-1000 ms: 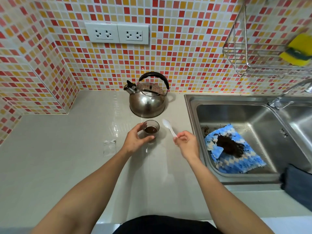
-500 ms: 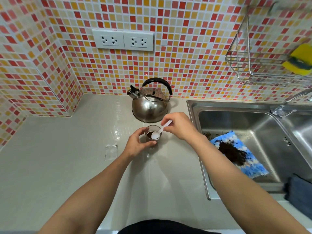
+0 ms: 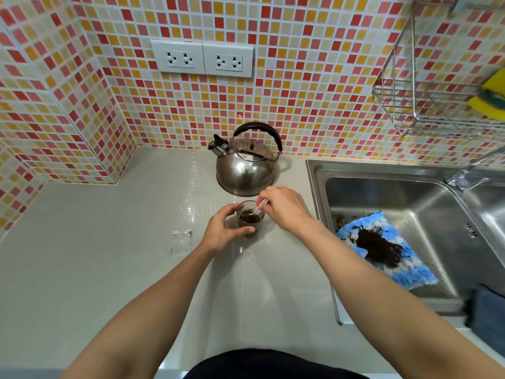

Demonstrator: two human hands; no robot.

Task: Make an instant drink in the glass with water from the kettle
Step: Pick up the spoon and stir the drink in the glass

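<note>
stirring the drink in the glass

the small glass stands on the pale counter, just in front of the steel kettle, and holds a dark liquid with what looks like undissolved powder. the left hand is wrapped around its near and left side, fingers and thumb closed on the wall; this grip seems meant to keep the light glass from sliding or tipping while its contents are worked. the right hand hovers just to the right of and above the rim, fingertips pinched together on the handle of a white plastic spoon, which slants down to the left so its bowl sits inside the glass, in or at the liquid. holding the spoon near its top and at an angle gives room to swirl it without knocking the rim.

judging from the dark liquid already in the glass, water has been poured and the step in hand is stirring. the kettle sits upright with its handle up, close behind the glass and touched by neither hand.

an empty clear sachet lies flat on the counter to the left of the left hand, apart from the glass. in the sink to the right, a blue cloth carries a dark heap of grounds.
</note>
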